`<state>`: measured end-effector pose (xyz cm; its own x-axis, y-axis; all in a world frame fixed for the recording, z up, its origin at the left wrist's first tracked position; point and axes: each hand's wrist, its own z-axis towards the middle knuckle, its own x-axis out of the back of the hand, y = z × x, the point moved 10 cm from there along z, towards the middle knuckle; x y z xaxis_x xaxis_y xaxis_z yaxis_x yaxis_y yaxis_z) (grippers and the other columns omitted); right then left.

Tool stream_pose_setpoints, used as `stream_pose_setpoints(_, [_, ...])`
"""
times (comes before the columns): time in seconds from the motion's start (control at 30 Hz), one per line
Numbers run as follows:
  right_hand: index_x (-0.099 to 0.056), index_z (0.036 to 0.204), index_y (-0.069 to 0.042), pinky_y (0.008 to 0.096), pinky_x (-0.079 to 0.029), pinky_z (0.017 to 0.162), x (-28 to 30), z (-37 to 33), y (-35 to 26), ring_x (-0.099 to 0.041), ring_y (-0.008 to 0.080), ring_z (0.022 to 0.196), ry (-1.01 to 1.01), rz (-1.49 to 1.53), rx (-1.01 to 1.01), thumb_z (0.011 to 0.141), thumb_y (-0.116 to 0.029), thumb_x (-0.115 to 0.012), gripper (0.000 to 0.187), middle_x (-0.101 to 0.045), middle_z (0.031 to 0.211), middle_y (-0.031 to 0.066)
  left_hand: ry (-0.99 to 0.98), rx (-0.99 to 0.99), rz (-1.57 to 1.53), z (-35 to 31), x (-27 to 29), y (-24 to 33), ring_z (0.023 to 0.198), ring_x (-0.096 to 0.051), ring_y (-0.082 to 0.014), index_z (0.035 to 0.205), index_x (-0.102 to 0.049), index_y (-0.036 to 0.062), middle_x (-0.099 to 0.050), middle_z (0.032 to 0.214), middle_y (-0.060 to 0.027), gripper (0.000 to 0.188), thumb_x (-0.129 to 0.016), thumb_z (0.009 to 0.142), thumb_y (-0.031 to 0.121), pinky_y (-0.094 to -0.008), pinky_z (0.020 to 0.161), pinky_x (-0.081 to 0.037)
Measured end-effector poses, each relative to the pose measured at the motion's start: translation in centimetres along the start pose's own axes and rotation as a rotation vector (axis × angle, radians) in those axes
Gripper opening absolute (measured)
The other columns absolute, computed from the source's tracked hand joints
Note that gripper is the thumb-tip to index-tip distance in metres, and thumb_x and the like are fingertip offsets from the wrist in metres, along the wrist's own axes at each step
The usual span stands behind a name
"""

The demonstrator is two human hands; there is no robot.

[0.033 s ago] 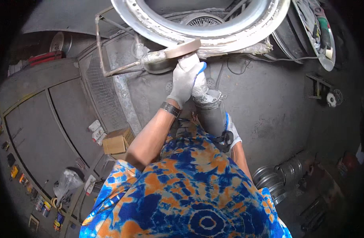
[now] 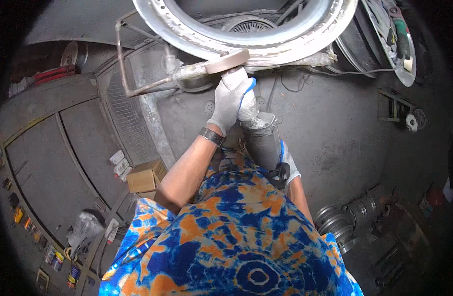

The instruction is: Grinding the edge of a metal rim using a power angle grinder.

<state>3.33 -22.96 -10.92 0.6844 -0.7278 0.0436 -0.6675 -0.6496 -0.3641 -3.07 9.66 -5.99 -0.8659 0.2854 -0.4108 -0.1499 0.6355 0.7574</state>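
Note:
A large silver wheel rim [image 2: 207, 43] is held up at the top of the view, its near band bright and streaked. Below its edge is the tan disc [image 2: 227, 61] of an angle grinder [image 2: 261, 140], overlapping the rim in view; contact cannot be made out for sure. My left hand [image 2: 226, 102], in a grey glove with blue at the thumb, is closed round the whitish, wrapped neck of the tool. Lower down, my right hand [image 2: 290, 165], gloved too, is closed at the dark rear body, its fingers partly hidden behind it.
A bent metal pipe frame [image 2: 132, 92] stands left of the rim. A cardboard box [image 2: 143, 178] is on the left, several stacked wheels [image 2: 335, 224] lie at lower right, and a green-handled power tool [image 2: 403, 42] rests at upper right. A cable [image 2: 355, 74] runs below the rim.
The rim and surroundings sit slightly further left and higher in view. Both hands keep their hold on the grinder.

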Motion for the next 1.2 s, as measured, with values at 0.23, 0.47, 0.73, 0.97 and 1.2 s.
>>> stream_pose_setpoints(0.23, [-0.063, 0.135, 0.008, 0.0349, -0.056, 0.095, 9.3, 3.9, 2.5, -0.071, 0.0239, 0.109, -0.041, 0.205, -0.019, 0.105, -0.063, -0.041, 0.080, -0.072, 0.126, 0.0151, -0.146, 0.089, -0.048, 1.7, -9.0, -6.0, 0.077, -0.066, -0.0122, 0.101, -0.068, 0.0077, -0.069, 0.090, -0.0026, 0.010, -0.072, 0.098, 0.016, -0.0290, 0.069, -0.055])
stream_pose_setpoints(0.47, [-0.060, 0.140, 0.005, 0.0347, -0.054, 0.100, 16.8, 1.9, -4.4, -0.070, 0.0247, 0.114, 0.077, 0.234, -0.054, 0.108, -0.056, -0.040, 0.072, -0.070, 0.131, 0.0150, -0.236, 0.080, -0.109, 3.4, -18.3, -8.3, 0.079, -0.067, -0.0116, 0.105, -0.070, 0.0059, -0.070, 0.090, -0.0020, 0.013, -0.074, 0.096, 0.015, -0.0287, 0.072, -0.056])
stream_pose_setpoints(0.73, [-0.062, 0.140, -0.002, 0.0375, -0.053, 0.104, 20.2, 2.8, -6.9, -0.066, 0.0248, 0.119, 0.154, 0.178, 0.065, 0.108, -0.056, -0.041, 0.066, -0.069, 0.134, 0.0130, -0.179, 0.062, -0.167, 3.6, -21.1, -7.9, 0.083, -0.064, -0.0082, 0.109, -0.066, 0.0030, -0.068, 0.096, -0.0008, 0.026, -0.080, 0.089, 0.013, -0.0264, 0.074, -0.055])
stream_pose_setpoints(0.97, [-0.062, 0.139, -0.003, 0.0375, -0.053, 0.103, 18.1, 3.8, -4.5, -0.066, 0.0248, 0.118, 0.174, 0.105, -0.027, 0.107, -0.057, -0.042, 0.066, -0.069, 0.134, 0.0120, -0.155, 0.036, -0.164, 2.6, -16.5, -7.6, 0.086, -0.065, -0.0094, 0.109, -0.066, 0.0026, -0.068, 0.095, -0.0018, 0.027, -0.079, 0.088, 0.013, -0.0282, 0.075, -0.056])
stream_pose_setpoints(1.2, [-0.063, 0.138, -0.003, 0.0371, -0.053, 0.102, 11.7, 3.3, -0.7, -0.067, 0.0249, 0.115, 0.171, 0.069, -0.100, 0.107, -0.058, -0.042, 0.067, -0.070, 0.132, 0.0109, -0.048, 0.077, -0.112, 1.1, -8.5, -5.3, 0.084, -0.067, -0.0100, 0.108, -0.068, 0.0022, -0.069, 0.095, -0.0022, 0.023, -0.078, 0.090, 0.013, -0.0276, 0.073, -0.056])
